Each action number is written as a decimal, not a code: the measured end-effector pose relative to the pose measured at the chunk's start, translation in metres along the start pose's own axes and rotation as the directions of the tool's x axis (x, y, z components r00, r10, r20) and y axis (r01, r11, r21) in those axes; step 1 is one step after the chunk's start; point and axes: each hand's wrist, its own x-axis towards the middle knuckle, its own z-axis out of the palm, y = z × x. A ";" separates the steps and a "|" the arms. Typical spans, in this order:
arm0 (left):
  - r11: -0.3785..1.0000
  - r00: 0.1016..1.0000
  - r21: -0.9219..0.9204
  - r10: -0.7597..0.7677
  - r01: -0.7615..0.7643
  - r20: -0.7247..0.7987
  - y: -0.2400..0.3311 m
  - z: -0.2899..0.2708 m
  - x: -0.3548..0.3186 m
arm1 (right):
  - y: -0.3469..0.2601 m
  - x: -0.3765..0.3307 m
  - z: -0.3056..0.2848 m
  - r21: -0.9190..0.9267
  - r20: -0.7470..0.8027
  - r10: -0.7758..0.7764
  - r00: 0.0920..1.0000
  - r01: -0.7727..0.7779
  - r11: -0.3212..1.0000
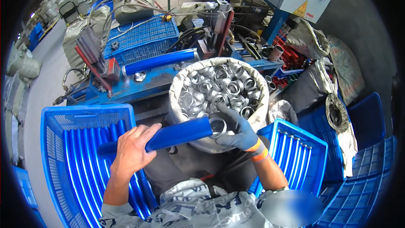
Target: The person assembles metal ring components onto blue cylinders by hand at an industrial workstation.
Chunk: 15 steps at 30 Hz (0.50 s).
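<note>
Blue and glossy, the tube point(179, 135) lay slantwise above my lap, its right end raised toward the silver ring point(224, 126). My bare left hand point(136, 148) was closed around the tube, nearer its left end. My right hand point(238, 131), in a grey glove with an orange cuff, was half curled, fingers and thumb parted around the ring; I couldn't tell whether the ring was touching the tube's end or just beside it. Right behind them stood a white sack point(174, 90) full of silver rings point(225, 85). To my left, a blue crate point(86, 110) held more blue tubes point(80, 152); to my right, a smaller crate point(321, 160) held others. Beyond the sack, another tube point(160, 61) lay across the workbench point(158, 78).
</note>
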 end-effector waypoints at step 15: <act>1.000 1.000 0.018 0.023 -0.023 0.016 -0.001 0.012 -0.005 | 0.022 -0.010 0.010 -0.112 -0.040 -0.022 0.999 0.017 0.994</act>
